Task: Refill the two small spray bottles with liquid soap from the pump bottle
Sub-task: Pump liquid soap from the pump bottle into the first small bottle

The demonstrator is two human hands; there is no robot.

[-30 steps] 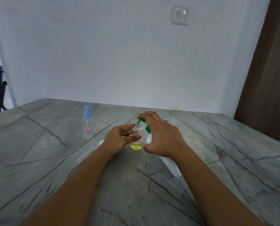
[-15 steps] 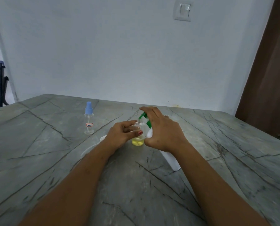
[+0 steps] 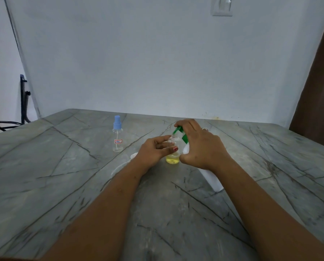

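Observation:
An uncapped small clear spray bottle (image 3: 173, 156) stands on the grey stone table with yellow soap in its bottom. My left hand (image 3: 154, 151) holds it by the side. My right hand (image 3: 199, 146) grips the white pump bottle (image 3: 212, 180), tilted toward me, with fingers on its green pump head (image 3: 181, 133), whose nozzle is over the small bottle's open neck. A second small clear bottle (image 3: 117, 137) with a blue spray cap and a small label stands apart to the left.
A white spray cap with its thin tube (image 3: 126, 162) lies on the table (image 3: 63, 176) just behind my left wrist. A wall runs along the table's far edge. A brown door (image 3: 319, 91) is at the right, a dark chair frame (image 3: 22, 102) at far left.
Both hands stay on the small bottle and the pump bottle. The view has shifted slightly upward; the pump head and yellow level look about the same.

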